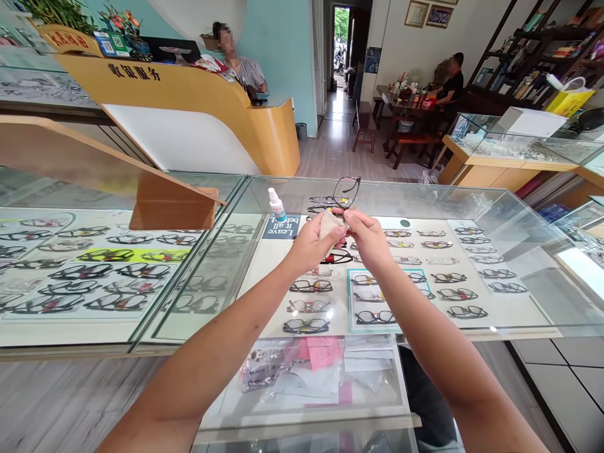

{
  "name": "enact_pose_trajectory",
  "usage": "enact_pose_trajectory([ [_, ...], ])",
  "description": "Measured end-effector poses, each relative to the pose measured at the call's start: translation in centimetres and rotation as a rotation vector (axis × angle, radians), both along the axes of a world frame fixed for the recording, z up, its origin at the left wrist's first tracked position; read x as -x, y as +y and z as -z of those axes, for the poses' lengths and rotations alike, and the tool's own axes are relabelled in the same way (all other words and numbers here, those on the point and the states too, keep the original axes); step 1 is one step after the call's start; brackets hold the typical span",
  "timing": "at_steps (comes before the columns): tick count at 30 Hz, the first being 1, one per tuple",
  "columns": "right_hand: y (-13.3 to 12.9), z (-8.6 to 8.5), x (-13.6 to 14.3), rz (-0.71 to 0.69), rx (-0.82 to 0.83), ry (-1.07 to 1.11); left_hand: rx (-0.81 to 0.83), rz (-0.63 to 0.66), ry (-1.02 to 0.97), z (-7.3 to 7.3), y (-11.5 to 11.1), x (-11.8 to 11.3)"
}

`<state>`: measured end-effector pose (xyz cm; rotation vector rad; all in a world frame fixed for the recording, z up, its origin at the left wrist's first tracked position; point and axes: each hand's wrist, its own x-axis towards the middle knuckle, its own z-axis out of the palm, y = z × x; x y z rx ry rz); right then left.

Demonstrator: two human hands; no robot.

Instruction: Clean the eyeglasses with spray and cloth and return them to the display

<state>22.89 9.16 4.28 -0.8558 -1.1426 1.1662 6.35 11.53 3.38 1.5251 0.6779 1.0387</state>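
Above the glass display case, my two hands meet around a pair of dark-framed eyeglasses [346,190], with one lens sticking up past the fingers. My left hand [312,244] is closed on a beige cloth [331,224], which is bunched against the lower part of the glasses. Fingers of my right hand [367,234] pinch the frame beside the cloth. The other lens is hidden by the cloth and fingers. A small white spray bottle [277,204] with blue liquid stands on the glass to the left of my hands.
Rows of eyeglasses [311,286] lie inside the display case [519,217]. An open drawer [401,390] below holds plastic bags and papers. A wooden board [108,160] stands at left. One person [248,69] is behind the counter [274,135]; another sits at a far table.
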Motion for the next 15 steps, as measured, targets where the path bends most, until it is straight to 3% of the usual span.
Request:
enact_pose_trajectory([
  [7, -0.1, -0.3, 0.1, 0.024, -0.058, -0.030, 0.060, -0.021, -0.073, -0.7, 0.0, 0.1],
  [13, -0.1, -0.4, -0.5, -0.031, 0.017, 0.112, 0.100, 0.217, -0.038, -1.4, -0.2, 0.8],
  [15, -0.2, -0.6, -0.5, -0.061, 0.059, 0.130, 0.080, 0.224, -0.032, -1.3, -0.2, 0.9],
])
